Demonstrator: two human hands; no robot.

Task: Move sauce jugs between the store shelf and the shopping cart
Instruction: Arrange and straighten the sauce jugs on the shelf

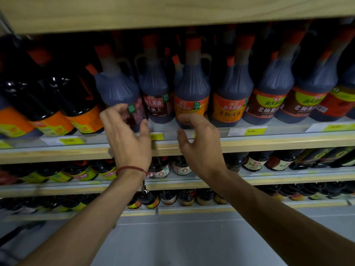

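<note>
Dim overall; brightest on the top shelf board [172,10], deep shadow just beneath it, blurred and bent toward its ends.

Shop aisle, wooden shelves [269,145] of sauce jugs [231,87], yellow price tags [255,130]

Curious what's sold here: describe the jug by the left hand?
The jug is dark sauce in bluish ribbed plastic, with a red cap, a loop handle at the neck and a dark red label bearing a green badge. It stands on the shelf, leaning left in this view. The left hand curls around its base; contact is blurred.
</note>
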